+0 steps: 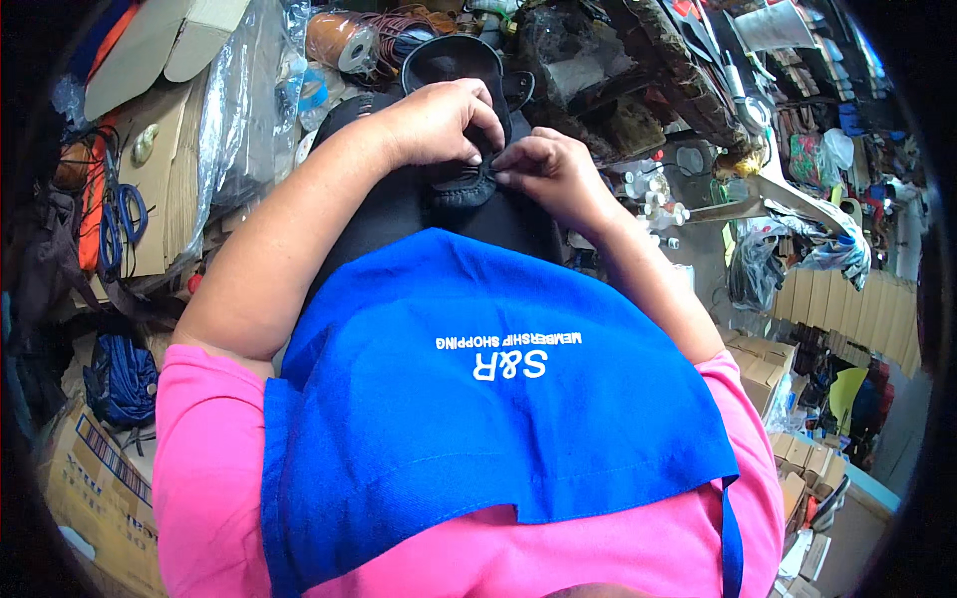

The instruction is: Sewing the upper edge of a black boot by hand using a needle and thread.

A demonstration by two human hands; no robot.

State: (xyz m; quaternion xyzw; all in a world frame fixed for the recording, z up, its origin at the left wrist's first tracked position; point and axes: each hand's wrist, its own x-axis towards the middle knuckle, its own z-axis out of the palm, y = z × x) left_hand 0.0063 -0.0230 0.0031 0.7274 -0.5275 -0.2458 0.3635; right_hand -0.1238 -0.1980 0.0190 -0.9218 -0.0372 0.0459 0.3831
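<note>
A black shoe (464, 189) lies over my dark-trousered lap, its rounded toe toward me and its wide opening at the far end. A small loop or strap sticks out at its right side. My left hand (439, 122) reaches over the shoe from the left, with fingers curled and the thumb pressed near the front of the upper. From the right, my right hand (555, 177) pinches at the shoe's edge, thumb and fingertips together. Whether a thread or small tool sits between those fingertips is too small to tell.
A blue apron (498, 419) covers my front. Left are cardboard sheets (164, 189), clear plastic wrap (239, 110) and blue-handled scissors (130, 214). An orange-brown spool (339, 42) stands beyond the lap. Small bottles (653, 194) and cardboard boxes (763, 364) crowd the right.
</note>
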